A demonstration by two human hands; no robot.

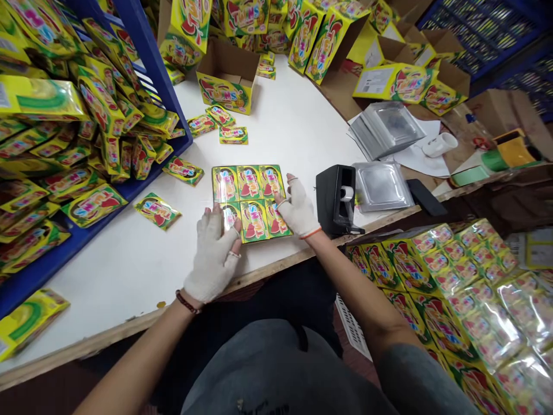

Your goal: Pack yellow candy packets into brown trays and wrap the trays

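Observation:
A flat block of several yellow-green candy packs [254, 222], set in two rows, lies on the white table in front of me. Glare on its left part suggests a clear plastic cover. My left hand [213, 251], in a white fingerless glove, holds the block's lower left corner, thumb over the top and fingers along the side. My right hand [299, 210], gloved the same way, grips the right edge with its thumb on the packs. Just right of that hand stands a black tape dispenser [330, 199]. Loose packs [156, 211] lie to the left.
A blue crate [162, 80] heaped with packs fills the left. Behind are an open carton [227, 92] and more cartons. Clear plastic trays [389, 129] are stacked at right, near a single clear tray [382, 187] and a dark phone-like slab [427, 197]. Wrapped blocks [470, 288] sit lower right.

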